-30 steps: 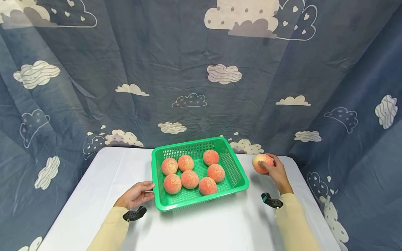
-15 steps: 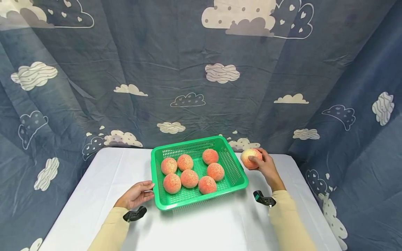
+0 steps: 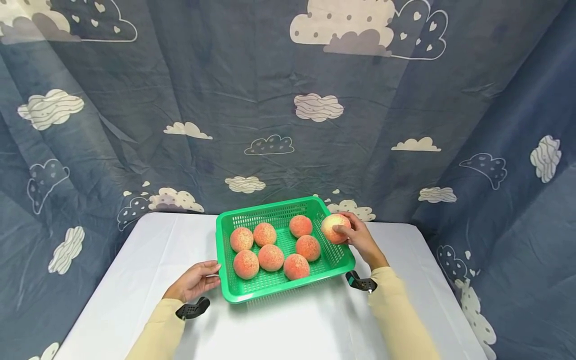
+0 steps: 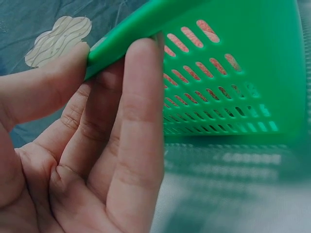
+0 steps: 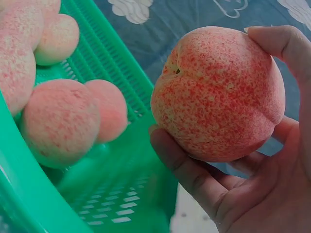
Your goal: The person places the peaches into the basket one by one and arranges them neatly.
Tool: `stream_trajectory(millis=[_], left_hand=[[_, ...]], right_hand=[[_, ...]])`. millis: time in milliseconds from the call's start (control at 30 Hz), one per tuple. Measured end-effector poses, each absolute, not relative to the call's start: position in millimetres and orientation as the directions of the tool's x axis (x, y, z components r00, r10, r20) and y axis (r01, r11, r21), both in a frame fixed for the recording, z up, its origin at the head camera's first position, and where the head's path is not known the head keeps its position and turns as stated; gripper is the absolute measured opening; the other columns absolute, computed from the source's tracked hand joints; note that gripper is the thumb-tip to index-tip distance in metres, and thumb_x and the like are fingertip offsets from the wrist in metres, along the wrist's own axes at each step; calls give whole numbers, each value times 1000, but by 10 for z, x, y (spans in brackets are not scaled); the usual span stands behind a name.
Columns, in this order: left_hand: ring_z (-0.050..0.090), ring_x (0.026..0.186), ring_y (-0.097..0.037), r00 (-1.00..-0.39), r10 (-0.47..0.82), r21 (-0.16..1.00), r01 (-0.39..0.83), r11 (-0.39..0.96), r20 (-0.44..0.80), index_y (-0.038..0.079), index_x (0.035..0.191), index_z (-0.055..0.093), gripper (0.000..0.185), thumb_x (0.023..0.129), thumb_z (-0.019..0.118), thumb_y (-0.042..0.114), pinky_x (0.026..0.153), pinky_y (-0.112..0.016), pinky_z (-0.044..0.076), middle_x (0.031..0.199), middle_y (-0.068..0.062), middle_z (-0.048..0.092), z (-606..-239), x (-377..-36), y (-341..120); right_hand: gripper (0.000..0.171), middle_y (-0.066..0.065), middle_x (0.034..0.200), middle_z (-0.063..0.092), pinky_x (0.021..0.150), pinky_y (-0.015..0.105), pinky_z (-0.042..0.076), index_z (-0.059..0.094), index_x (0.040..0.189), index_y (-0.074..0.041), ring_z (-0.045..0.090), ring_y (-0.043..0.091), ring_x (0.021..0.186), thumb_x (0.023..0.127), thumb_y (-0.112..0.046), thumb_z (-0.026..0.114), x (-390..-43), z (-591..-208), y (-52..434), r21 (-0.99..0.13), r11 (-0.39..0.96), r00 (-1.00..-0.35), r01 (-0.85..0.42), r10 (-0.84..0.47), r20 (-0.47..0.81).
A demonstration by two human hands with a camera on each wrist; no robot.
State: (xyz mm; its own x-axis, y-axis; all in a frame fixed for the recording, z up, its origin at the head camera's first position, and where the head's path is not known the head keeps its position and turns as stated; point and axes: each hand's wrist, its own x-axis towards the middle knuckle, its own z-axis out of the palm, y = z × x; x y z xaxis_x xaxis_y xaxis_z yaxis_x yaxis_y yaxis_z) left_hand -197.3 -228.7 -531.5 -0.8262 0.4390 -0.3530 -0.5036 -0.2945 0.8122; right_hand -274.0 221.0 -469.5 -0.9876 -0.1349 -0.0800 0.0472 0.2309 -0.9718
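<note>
A green plastic basket (image 3: pixel 279 289) with slotted walls stands on the white table, several pinkish-red peaches (image 3: pixel 271 257) lying in it. My left hand (image 3: pixel 194 280) pinches the basket's left rim; the left wrist view shows the thumb (image 4: pixel 53 80) on the rim's outer side and the fingers under it. Between the thumb and fingers of my right hand (image 3: pixel 360 240) is another peach (image 3: pixel 334 229), yellowish on one side. It is over the right end of the basket, overlapping the right rim in the head view. In the right wrist view this peach (image 5: pixel 218 97) shows its red-speckled side.
The white-covered table (image 3: pixel 288 330) extends in front of the basket and to both sides. A dark blue curtain (image 3: pixel 270 115) with cloud prints hangs right behind the table's back edge. Black straps with devices (image 3: pixel 192 308) sit at both wrists.
My right hand has carried its peach leftward, from beside the basket at the right to over its right end. The left hand and the basket have stayed in place.
</note>
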Motion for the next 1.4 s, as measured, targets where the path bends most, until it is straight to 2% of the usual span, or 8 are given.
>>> stream_trajectory(millis=[300, 400, 567, 733, 900, 1033, 1233, 1400], left_hand=[[69, 81, -10, -828, 437, 815, -500, -292, -351, 12, 97, 65, 19, 101, 48, 9, 77, -23, 58, 90, -2, 69, -5319, -1987, -2286], [69, 81, -10, -826, 438, 812, -505, -293, -356, 11, 97, 65, 18, 102, 47, 8, 77, -23, 58, 90, -3, 69, -5319, -1983, -2284], [69, 81, -10, -827, 432, 809, -507, -298, -359, 11, 97, 65, 18, 102, 47, 8, 77, -23, 58, 90, -3, 69, -5317, -1984, -2280], [69, 80, -10, -829, 426, 808, -507, -300, -362, 11, 97, 65, 16, 101, 50, 9, 76, -23, 58, 89, -2, 69, -5328, -1972, -2285], [69, 80, -10, -831, 428, 809, -503, -304, -356, 12, 97, 65, 16, 101, 49, 9, 77, -23, 58, 89, -3, 69, -5342, -1974, -2288], [68, 80, -10, -835, 418, 811, -500, -303, -358, 12, 96, 65, 17, 101, 49, 9, 77, -23, 58, 89, -2, 69, -5347, -1973, -2291], [68, 78, -10, -838, 409, 810, -500, -307, -363, 12, 95, 65, 19, 101, 48, 8, 77, -23, 58, 87, -2, 69, -5350, -1975, -2290], [68, 79, -10, -837, 410, 811, -499, -304, -362, 13, 94, 65, 20, 101, 47, 7, 77, -24, 58, 88, -1, 68, -5339, -1983, -2292]], right_hand=[[57, 24, 132, 46, 77, 41, 57, 38, 142, -8, 59, 26, 102, 93, -23, 64, -2848, -4836, 1996, -974, 205, -967, 98, -211, -142], [59, 25, 133, 45, 78, 41, 57, 36, 144, -6, 58, 27, 105, 93, -21, 62, -2860, -4846, 1913, -973, 208, -960, 98, -237, -147], [57, 20, 132, 48, 78, 39, 56, 41, 142, -9, 57, 29, 108, 92, -24, 63, -2901, -4866, 1738, -969, 220, -954, 109, -251, -164], [57, 17, 129, 53, 76, 39, 55, 44, 141, -14, 60, 25, 101, 91, -28, 66, -2947, -4897, 1547, -955, 273, -934, 114, -298, -197], [56, 18, 127, 54, 76, 44, 58, 45, 140, -12, 63, 23, 92, 90, -23, 67, -2989, -4925, 1375, -969, 211, -918, 126, -346, -194], [53, 19, 127, 53, 73, 46, 59, 48, 137, -10, 63, 25, 92, 89, -19, 69, -3034, -4967, 1263, -971, 199, -902, 136, -380, -204], [59, 15, 132, 51, 78, 42, 58, 52, 136, -9, 56, 28, 109, 83, -17, 76, -3107, -5028, 1205, -955, 286, -900, 82, -391, -195], [59, 12, 136, 51, 85, 40, 54, 56, 133, -8, 55, 29, 112, 79, -14, 79, -3144, -5089, 1161, -911, 411, -913, -18, -378, -152]])
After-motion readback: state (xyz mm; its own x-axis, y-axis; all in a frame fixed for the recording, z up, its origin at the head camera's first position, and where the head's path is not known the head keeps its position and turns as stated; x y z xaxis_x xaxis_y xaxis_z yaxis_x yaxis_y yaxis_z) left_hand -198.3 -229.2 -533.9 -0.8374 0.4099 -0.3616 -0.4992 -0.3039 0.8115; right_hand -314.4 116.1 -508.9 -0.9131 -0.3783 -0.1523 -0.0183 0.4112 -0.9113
